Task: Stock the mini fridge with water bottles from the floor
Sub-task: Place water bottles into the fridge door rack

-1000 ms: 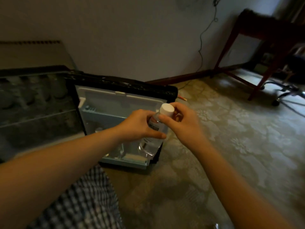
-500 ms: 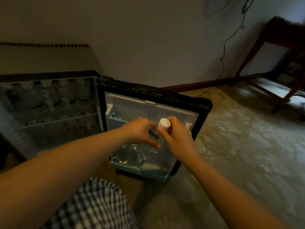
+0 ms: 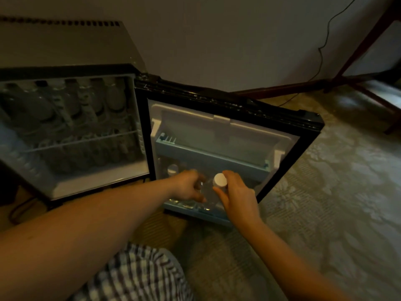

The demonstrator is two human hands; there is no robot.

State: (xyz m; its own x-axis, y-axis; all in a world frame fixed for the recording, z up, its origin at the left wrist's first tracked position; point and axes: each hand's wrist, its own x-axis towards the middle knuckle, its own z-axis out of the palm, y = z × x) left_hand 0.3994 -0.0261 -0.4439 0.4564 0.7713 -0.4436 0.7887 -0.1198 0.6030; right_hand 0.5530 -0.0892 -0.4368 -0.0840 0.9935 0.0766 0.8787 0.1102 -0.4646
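We hold the water bottle upright between both hands, low against the inside of the open fridge door, with its white cap uppermost. Our left hand curls round the clear body from the left side, and our right hand pinches the neck just below the cap, thumb in front and fingers behind. The bottle's lower part drops into the bottom door shelf; we cannot tell whether its base rests there. Just left of our left hand, another capped bottle stands in the same shelf. Above them runs the upper door shelf. To the left, the mini fridge stands open with a row of bottles on its wire rack. A checked cloth covers our knee at the bottom edge. Patterned carpet spreads to the right, where a wooden furniture leg slants near a cable hanging on the wall.
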